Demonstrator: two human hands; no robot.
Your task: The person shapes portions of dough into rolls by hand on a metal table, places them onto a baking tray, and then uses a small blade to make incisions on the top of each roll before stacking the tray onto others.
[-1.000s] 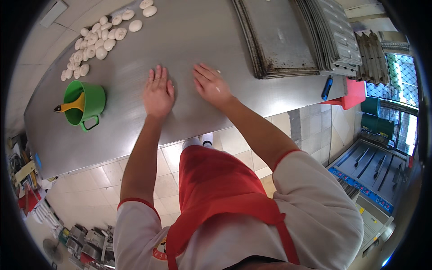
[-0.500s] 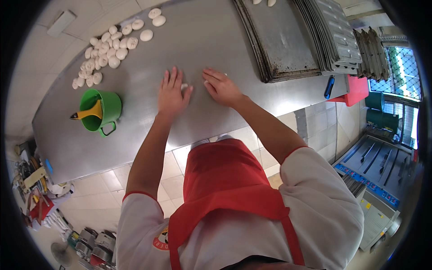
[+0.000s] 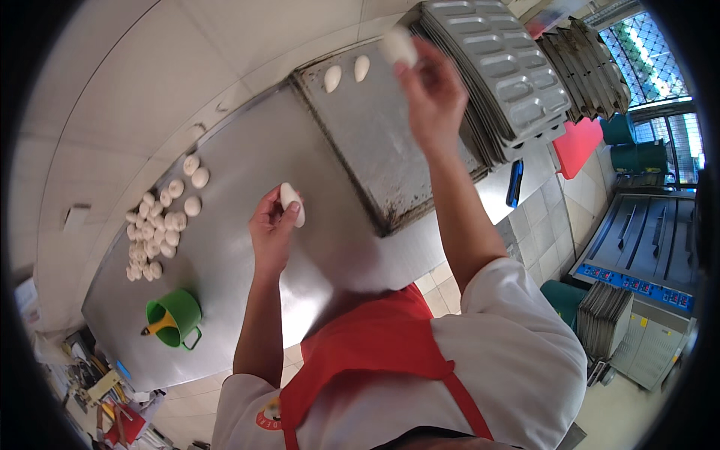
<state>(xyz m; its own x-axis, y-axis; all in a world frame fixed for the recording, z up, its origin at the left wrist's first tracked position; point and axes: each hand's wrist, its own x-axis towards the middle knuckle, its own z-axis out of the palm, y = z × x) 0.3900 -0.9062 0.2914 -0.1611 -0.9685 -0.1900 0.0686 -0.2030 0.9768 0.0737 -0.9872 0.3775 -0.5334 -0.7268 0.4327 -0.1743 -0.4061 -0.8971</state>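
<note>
My left hand (image 3: 271, 234) pinches a smooth, white, tapered dough piece (image 3: 293, 205) above the steel table. Over the far right part of a worn baking tray (image 3: 367, 142), my right hand (image 3: 438, 97) grips another white dough piece (image 3: 399, 46); both are blurred by motion. Two pointed dough pieces lie apart at the tray's far end: a left one (image 3: 332, 79) and a right one (image 3: 361, 68). On the table's left side sits a cluster of round dough balls (image 3: 157, 225), with a few spread out beyond it.
A green mug (image 3: 180, 307) holding a yellow-handled brush (image 3: 160, 325) stands at the near left. Stacked moulded pans (image 3: 510, 75) rise right of the tray. A blue-and-black tool (image 3: 514, 184) lies by the table edge, near a red bin (image 3: 577, 146).
Both hands have left the tabletop, each now holding a dough piece. My right hand has swung far right over the tray. The view has shifted toward the tray.
</note>
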